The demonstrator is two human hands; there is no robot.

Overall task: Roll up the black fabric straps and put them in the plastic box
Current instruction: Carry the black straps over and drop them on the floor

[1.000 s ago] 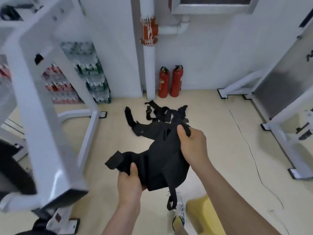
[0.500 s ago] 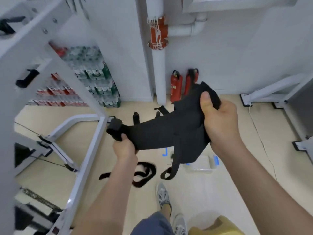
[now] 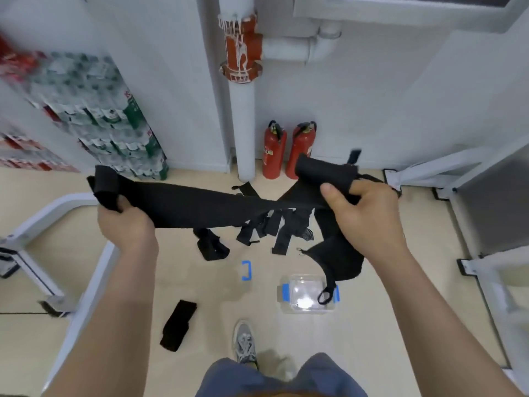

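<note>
Both arms reach forward and hold a black strap (image 3: 200, 207) pulled wide between them. The left hand (image 3: 126, 222) grips its folded end in a fist. The right hand (image 3: 369, 219) pinches the other end, thumb on top. The plastic box (image 3: 303, 309) sits on the floor below the right hand.

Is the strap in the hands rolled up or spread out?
Spread out: the strap is stretched between the left hand and right hand, each gripping one end.
</note>
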